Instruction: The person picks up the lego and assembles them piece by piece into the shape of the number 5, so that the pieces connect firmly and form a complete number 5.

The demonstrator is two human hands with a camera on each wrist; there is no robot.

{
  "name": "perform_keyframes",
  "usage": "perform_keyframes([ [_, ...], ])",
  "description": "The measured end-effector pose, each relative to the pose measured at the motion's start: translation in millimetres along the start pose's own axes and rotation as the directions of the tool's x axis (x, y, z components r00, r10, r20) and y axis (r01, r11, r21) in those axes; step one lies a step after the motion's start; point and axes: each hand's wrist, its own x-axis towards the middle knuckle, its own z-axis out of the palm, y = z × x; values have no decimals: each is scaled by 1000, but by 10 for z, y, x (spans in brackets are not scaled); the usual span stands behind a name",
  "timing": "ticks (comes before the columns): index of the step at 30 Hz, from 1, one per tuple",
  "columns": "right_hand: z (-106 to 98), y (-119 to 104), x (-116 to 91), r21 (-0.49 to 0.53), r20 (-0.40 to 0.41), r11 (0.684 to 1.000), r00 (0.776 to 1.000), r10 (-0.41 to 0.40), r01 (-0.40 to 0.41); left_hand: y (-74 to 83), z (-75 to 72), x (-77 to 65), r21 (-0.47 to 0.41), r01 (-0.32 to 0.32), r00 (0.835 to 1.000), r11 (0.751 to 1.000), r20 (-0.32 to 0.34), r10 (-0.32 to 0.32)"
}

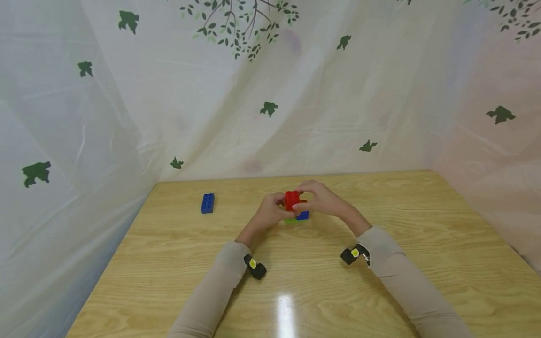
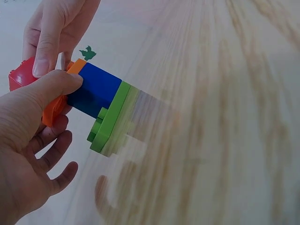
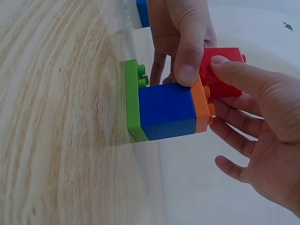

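Observation:
Near the far middle of the table, a small stack stands with a green plate-like brick (image 3: pixel 132 101) at the bottom. On it sits a blue brick (image 3: pixel 166 105), topped by a thin orange brick (image 3: pixel 201 105). My left hand (image 1: pixel 269 210) grips the orange layer, its thumb pressed along the side and the fingers behind. A red brick (image 1: pixel 291 200) is pinched between thumb and fingers of my right hand (image 1: pixel 324 199). It sits right at the orange brick's studs, toward the left end. Studs on the green brick (image 2: pixel 96 126) show beside the blue one.
Another blue brick (image 1: pixel 207 203) with studs up lies on the wooden table (image 1: pixel 313 291), left of the stack. Behind the table hangs a pale curtain (image 1: pixel 203 117) with leaf prints. Both wrists carry black camera straps (image 1: pixel 255 267).

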Motion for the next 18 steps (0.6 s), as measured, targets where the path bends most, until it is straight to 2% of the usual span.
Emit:
perform_keyframes([
  [9, -14, -57, 7, -112, 14, 989, 995, -98, 99, 42, 8, 9, -14, 46, 999, 999, -9, -46],
  [15, -17, -23, 2, -22, 24, 999, 999, -46, 47, 46, 14, 13, -30, 53, 999, 998, -5, -53],
  [18, -19, -30, -6, -11, 27, 1000, 999, -28, 28, 43, 15, 9, -37, 49, 999, 998, 2, -49],
])
